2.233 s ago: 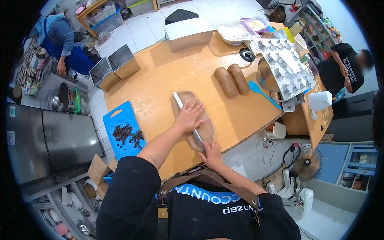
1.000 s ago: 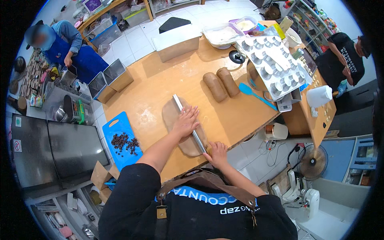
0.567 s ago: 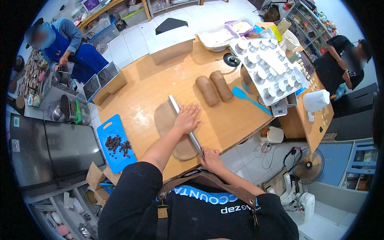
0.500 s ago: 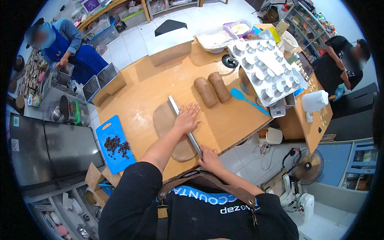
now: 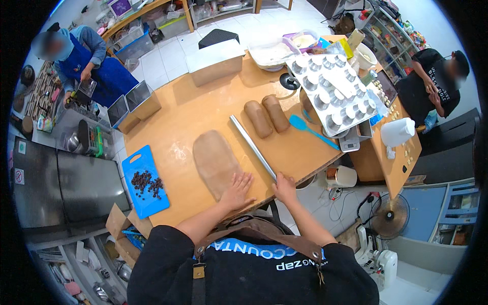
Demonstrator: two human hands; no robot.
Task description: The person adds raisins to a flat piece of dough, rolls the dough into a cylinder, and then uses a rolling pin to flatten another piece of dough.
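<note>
A flattened oval of brown dough [image 5: 214,160] lies on the wooden table. My left hand [image 5: 237,193] rests open, fingers spread, on its near right edge. At the table's front edge my right hand [image 5: 284,188] is closed around the near end of a metal rolling pin [image 5: 252,146]. The pin lies slanted on the table just right of the dough, apart from it. Beyond the pin sit two brown dough logs [image 5: 258,119], side by side, with a blue spatula [image 5: 314,133] to their right.
On the left, a blue cutting board [image 5: 144,195] bears dark chips. Metal loaf tins [image 5: 136,96] stand at the far left corner, a larger box [image 5: 216,62] at the back. A muffin tray [image 5: 333,91] sits on the right over a scale [image 5: 349,142]. Two other people work nearby.
The rolling pin has moved right, off the dough. My left hand has let go of it and come nearer onto the dough's edge; my right hand has shifted right with the pin.
</note>
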